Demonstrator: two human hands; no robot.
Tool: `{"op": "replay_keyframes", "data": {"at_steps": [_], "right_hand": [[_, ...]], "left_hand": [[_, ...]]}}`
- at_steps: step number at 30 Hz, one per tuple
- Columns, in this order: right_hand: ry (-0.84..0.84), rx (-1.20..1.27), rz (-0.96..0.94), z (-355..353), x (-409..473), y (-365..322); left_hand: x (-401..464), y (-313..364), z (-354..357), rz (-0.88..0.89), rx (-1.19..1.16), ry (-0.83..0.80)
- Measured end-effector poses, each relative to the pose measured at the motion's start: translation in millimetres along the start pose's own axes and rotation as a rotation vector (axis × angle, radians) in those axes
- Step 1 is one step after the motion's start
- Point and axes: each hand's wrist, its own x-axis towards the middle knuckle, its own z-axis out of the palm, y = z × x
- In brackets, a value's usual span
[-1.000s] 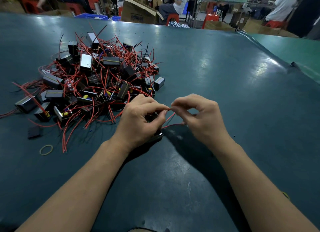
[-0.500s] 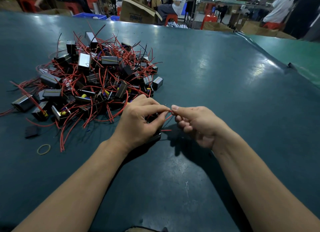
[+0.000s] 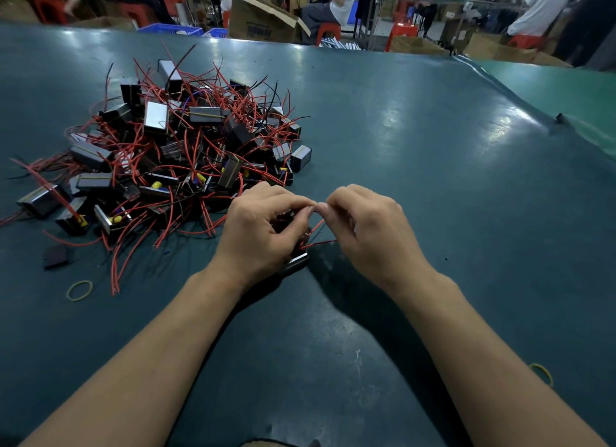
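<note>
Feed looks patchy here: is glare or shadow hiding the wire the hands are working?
Head view: glare patches lie on the table beyond the left hand and right hand, which pinch a red wire that reads clearly; their shadow falls toward the camera; background blurred.

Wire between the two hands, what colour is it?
Red. The wire shows best in the head view, pinched by the left hand and right hand.

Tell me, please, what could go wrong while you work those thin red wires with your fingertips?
1. The left hand and the right hand pinch the red wires at their tips; a hard tug might strain them where they leave the black part.
2. The wire pile lies just beyond the left hand, so loose strands could snag.
</note>
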Motion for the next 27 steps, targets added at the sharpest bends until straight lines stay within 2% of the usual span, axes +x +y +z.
{"op": "replay_keyframes", "data": {"at_steps": [3, 9, 13, 18, 24, 26, 27], "right_hand": [[-0.042, 0.083, -0.030, -10, 3, 13], [0.012, 0.082, -0.142, -10, 4, 18], [0.077, 0.040, -0.124, -12, 6, 20], [0.029, 0.042, -0.206, -11, 6, 22], [-0.077, 0.159, -0.056, -12, 5, 16], [-0.165, 0.286, 0.169, -10, 5, 5], [-0.202, 0.453, 0.379, -9, 6, 1]], "left_hand": [[0, 0, 1, -0.034, -0.008, 0.009], [0, 1, 0, -0.029, -0.027, 0.004], [0, 2, -1, -0.031, -0.047, -0.018], [0, 1, -1, -0.017, -0.061, -0.028], [-1, 2, -2, 0.001, -0.063, -0.026], [0, 1, -1, 0.028, -0.055, -0.018], [0, 0, -1, 0.041, -0.051, -0.013]]}}
